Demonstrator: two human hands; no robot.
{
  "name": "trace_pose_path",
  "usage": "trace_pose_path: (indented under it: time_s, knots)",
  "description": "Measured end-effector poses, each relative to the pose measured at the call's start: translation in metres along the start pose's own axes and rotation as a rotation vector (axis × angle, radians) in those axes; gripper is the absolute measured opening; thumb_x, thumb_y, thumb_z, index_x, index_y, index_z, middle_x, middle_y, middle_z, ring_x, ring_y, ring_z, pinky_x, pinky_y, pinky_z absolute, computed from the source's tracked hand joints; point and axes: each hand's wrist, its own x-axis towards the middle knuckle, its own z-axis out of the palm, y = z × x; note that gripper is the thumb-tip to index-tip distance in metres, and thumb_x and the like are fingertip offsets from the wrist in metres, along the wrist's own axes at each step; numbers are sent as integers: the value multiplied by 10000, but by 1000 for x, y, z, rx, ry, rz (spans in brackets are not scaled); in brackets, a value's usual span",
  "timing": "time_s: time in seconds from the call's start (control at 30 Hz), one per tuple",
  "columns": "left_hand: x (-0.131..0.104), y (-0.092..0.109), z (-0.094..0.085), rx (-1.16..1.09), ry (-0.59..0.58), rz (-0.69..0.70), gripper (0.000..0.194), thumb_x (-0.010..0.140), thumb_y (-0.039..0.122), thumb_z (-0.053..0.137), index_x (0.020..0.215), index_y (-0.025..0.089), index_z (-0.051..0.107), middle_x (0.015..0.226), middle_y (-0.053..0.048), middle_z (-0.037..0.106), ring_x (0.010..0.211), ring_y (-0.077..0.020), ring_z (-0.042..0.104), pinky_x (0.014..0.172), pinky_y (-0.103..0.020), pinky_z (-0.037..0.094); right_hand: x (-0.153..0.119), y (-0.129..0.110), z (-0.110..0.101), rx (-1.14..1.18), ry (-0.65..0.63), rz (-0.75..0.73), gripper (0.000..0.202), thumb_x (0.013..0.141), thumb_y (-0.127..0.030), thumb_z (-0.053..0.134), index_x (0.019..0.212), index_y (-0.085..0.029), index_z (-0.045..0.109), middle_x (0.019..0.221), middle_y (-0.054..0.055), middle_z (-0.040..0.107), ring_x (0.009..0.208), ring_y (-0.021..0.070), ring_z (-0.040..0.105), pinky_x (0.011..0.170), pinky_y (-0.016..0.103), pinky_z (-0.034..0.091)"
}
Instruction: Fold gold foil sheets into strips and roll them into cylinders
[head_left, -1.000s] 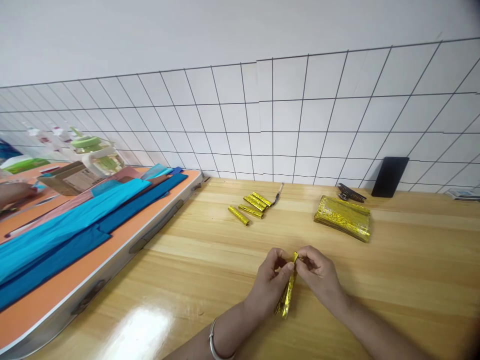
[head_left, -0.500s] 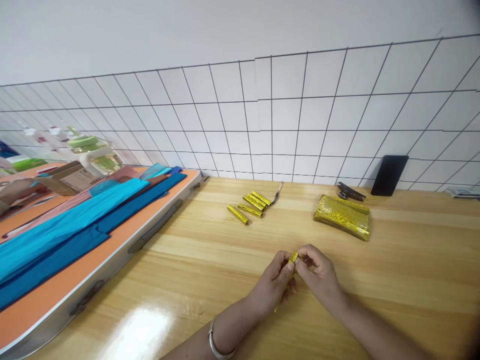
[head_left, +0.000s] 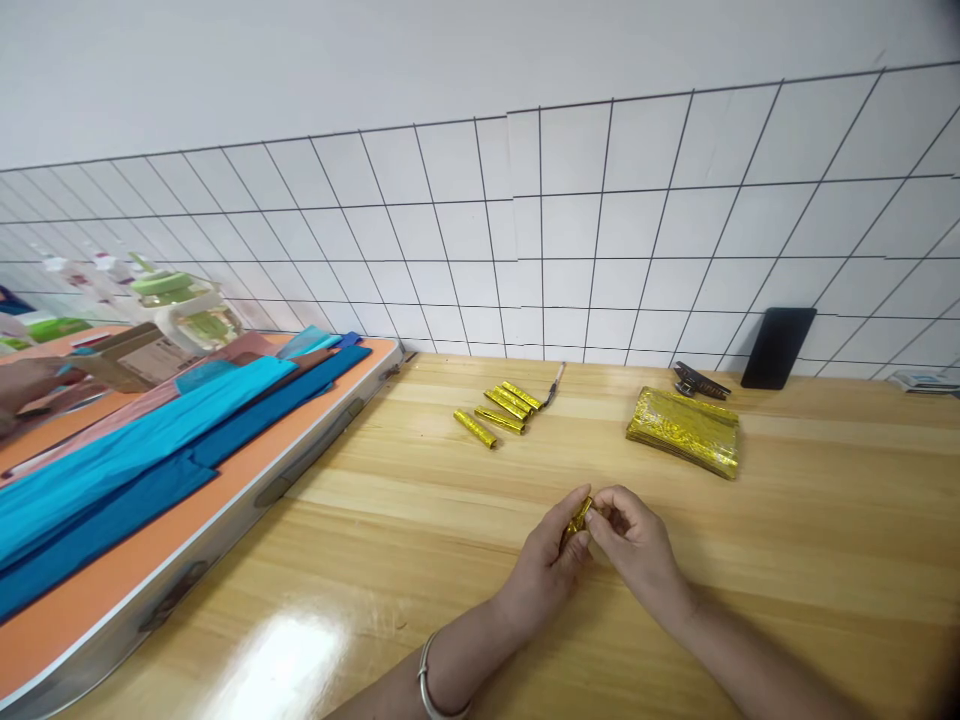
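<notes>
Between my two hands is a small rolled piece of gold foil (head_left: 577, 520), partly hidden by the fingers. My left hand (head_left: 546, 555), with a silver bangle at the wrist, wraps round its left side. The fingertips of my right hand (head_left: 634, 535) pinch its upper end. Beyond them on the wooden table lie several gold rolls; the nearest roll (head_left: 475, 428) is apart from the others (head_left: 510, 403). To the right sits a flat stack of gold foil sheets (head_left: 684, 430).
A black hair clip (head_left: 699, 382) lies behind the stack, and a black phone (head_left: 778, 348) leans on the wall. A pen (head_left: 555, 384) is near the rolls. At left, an orange surface (head_left: 247, 455) holds blue cloth (head_left: 150, 425), a box (head_left: 131, 357) and another person's hand (head_left: 30, 385).
The fingers of my left hand have lifted and straightened around the gold roll, and its lower end no longer shows. The other person's hand at the far left has shifted slightly.
</notes>
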Motion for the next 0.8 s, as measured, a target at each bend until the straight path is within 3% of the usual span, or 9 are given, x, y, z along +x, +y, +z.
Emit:
trace_pose_path:
  time_s: [0.2,0.47,0.67,0.8]
  knots:
    - [1,-8,0,28,-20,38,456,883,278,491,1328,222,415,1324,-88,475,1208,-206,442,1052,-390,322,0,-2,1,-4,-17,45,142,804,-304,556,714,-203,510,606,-37,472,550,113,437,520,220,375]
    - [0,-8,0,59,-1,42,423,885,256,488,1303,221,432,1298,-82,492,1184,-195,455,1032,-380,339,-1,-2,-1,73,-39,34,166,830,-343,526,752,-198,515,666,-19,517,596,122,490,562,226,419]
    - [0,0,1,-139,-21,-3,417,884,336,503,1279,212,448,1299,-81,485,1203,-204,433,1039,-366,328,-2,-6,-1,111,-28,46,180,827,-359,536,756,-195,518,673,-14,524,608,124,505,575,229,433]
    - [1,7,-1,-227,-32,-67,371,911,406,431,1223,212,488,1145,-70,557,1044,-185,515,946,-343,403,-2,-5,0,136,-34,50,184,821,-369,542,757,-199,512,647,-26,496,587,120,483,559,225,423]
